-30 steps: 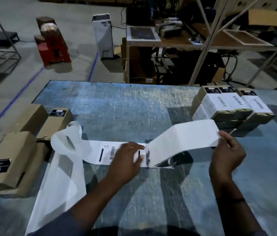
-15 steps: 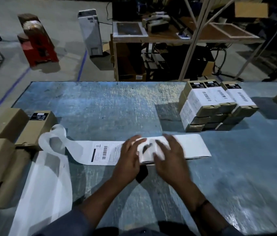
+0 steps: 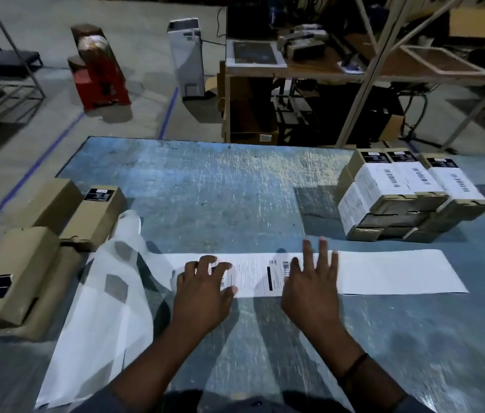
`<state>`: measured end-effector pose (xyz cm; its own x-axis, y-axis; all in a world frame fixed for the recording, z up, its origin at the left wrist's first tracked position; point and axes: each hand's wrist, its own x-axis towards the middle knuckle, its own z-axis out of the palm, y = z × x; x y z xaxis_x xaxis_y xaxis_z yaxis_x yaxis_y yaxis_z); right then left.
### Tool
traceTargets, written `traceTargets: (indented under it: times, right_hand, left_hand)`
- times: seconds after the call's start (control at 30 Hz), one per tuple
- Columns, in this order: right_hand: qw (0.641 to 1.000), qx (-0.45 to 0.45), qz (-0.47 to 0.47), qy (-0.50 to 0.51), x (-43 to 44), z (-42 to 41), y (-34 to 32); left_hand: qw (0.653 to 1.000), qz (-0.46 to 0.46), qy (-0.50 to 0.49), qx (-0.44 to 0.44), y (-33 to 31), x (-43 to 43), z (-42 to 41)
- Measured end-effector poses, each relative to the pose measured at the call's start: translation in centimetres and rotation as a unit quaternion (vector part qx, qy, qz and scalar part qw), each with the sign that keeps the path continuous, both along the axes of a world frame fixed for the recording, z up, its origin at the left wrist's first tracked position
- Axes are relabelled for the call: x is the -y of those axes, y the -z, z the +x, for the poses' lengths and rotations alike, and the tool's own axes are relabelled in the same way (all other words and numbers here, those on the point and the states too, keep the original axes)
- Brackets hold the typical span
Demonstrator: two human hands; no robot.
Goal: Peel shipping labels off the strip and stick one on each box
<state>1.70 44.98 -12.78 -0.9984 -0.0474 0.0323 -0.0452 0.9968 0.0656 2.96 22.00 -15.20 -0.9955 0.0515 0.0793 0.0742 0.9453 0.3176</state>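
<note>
A white label strip (image 3: 390, 271) lies flat across the blue-grey table (image 3: 220, 189). One printed shipping label (image 3: 257, 274) shows on it between my hands. My left hand (image 3: 202, 290) rests on the label's left end, fingers bent and spread over it. My right hand (image 3: 314, 281) presses flat on the label's right end, fingers straight. Empty translucent backing (image 3: 107, 293) trails off the near left edge. Plain brown boxes (image 3: 95, 216) sit at the left. Several labelled boxes (image 3: 408, 192) are stacked at the right.
A second brown box (image 3: 12, 275) lies at the near left atop flattened cardboard. Beyond the table stand a wooden workbench (image 3: 339, 73), a white upright unit (image 3: 186, 58), red stools (image 3: 98, 70) and slanted metal poles (image 3: 375, 67).
The strip, lifted and folded a second ago, now lies flat. My right hand let go of its raised end and pressed down; both hands have spread apart along the label.
</note>
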Motion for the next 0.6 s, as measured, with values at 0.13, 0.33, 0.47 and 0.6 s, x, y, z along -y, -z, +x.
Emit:
traceTargets:
  times: [0.13, 0.33, 0.47, 0.6]
  right_hand:
    - [0.989, 0.093, -0.105, -0.054, 2.6, 0.7, -0.1]
    - [0.986, 0.132, -0.074, -0.063, 4.5, 2.2, -1.3]
    - [0.982, 0.150, -0.056, -0.099, 5.5, 2.9, -1.7]
    - [0.977, 0.143, -0.099, -0.126, 7.4, 2.4, -2.2]
  left_hand:
    - [1.000, -0.015, -0.008, 0.021, -0.9, 0.4, 1.4]
    - [0.994, 0.032, -0.082, 0.070, -1.2, 3.9, 3.4]
    - [0.984, 0.017, -0.131, 0.120, -2.6, 5.3, 5.1]
    - [0.975, 0.055, -0.178, 0.122, -4.7, 6.3, 4.1]
